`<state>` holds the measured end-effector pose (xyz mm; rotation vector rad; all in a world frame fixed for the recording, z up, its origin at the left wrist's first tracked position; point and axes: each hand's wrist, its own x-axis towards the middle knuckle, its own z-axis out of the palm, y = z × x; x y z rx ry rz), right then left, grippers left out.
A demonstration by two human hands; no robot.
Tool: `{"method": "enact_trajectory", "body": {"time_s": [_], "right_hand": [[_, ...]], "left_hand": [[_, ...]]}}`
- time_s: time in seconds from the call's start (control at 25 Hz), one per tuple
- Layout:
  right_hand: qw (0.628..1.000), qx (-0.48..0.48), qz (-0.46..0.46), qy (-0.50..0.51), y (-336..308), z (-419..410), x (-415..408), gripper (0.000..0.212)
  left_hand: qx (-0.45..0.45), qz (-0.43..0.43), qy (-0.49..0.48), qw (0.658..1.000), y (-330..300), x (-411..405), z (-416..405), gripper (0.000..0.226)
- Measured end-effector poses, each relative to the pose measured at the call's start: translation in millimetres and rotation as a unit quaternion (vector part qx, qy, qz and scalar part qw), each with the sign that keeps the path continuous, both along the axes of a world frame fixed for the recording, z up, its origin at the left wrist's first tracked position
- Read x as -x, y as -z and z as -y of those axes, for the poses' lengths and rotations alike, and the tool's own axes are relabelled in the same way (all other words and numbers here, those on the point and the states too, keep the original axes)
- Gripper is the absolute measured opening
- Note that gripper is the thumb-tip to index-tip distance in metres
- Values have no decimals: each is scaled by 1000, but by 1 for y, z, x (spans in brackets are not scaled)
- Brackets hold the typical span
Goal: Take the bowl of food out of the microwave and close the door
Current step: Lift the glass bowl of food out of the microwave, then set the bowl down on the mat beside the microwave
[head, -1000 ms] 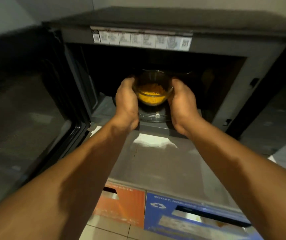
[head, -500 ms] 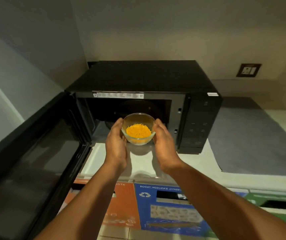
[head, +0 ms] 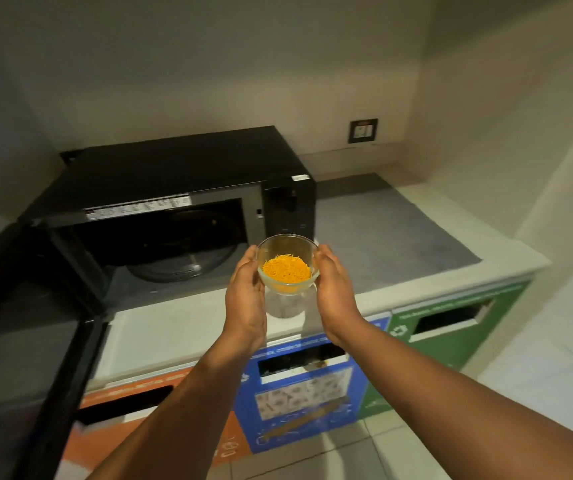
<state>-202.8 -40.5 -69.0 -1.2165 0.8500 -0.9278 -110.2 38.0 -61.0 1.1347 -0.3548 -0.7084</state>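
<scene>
Counter (head: 188,327) carrying a black microwave (head: 181,174), its door (head: 25,323) swung fully open at left and the glass turntable (head: 188,254) bare inside. In front of the control panel, clear of the cavity, the left hand (head: 245,299) and right hand (head: 335,292) cup opposite sides of a glass bowl (head: 287,263) (orange-yellow shreds inside), held above the counter's front edge.

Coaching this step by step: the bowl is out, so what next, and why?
Probably lower the bowl onto the counter just below it: both the left hand and right hand are occupied, and the microwave door stands open.
</scene>
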Motion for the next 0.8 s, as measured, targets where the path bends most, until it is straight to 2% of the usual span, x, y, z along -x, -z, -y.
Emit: {"method": "enact_trajectory", "body": {"time_s": [0.24,0.4,0.56,0.72,0.8], "right_hand": [[996,-7,-38,86,20,99,80,49],[993,-19,-24,114,37,183,104,49],[994,-22,-32,104,63,262,112,49],[997,-14,-53,57,89,316,109,57],[997,-24,-64,40,102,333,107,61]], "left_hand": [[4,-32,91,995,35,70,113,49],[1,-48,102,994,53,93,203,51],[-20,5,101,995,77,102,275,59],[-59,36,70,995,103,94,328,33],[-68,18,47,996,117,93,346,32]]}}
